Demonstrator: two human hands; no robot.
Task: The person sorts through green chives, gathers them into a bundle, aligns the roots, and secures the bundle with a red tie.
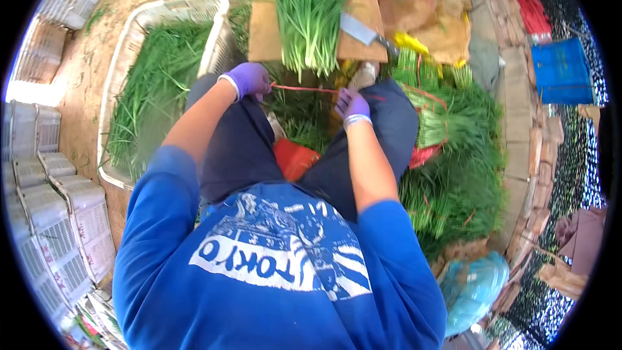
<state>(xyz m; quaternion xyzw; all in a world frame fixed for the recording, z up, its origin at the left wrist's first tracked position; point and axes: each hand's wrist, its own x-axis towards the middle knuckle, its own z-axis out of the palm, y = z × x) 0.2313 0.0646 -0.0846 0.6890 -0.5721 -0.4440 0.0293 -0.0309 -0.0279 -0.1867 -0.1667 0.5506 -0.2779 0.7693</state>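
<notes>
A thin pink-red tie string (304,89) is stretched between my two hands, above my knees. My left hand (249,80), in a purple glove, is closed on its left end. Closed around the other end is my right hand (353,105), also gloved in purple. Just beyond the string, a loose bundle of garlic chives (311,19) lies on a brown board (262,29), its pale stems toward me and overhanging the near edge. To the right of the bundle rests a cleaver (359,28) with a broad blade and dark handle.
A white plastic crate (223,23) of loose greens stands at left. Tied bundles of greens (447,123) are piled at right, near brown and yellow sacking (434,19). Stacked crates (58,214) line the far left. A red thing (295,159) lies between my legs.
</notes>
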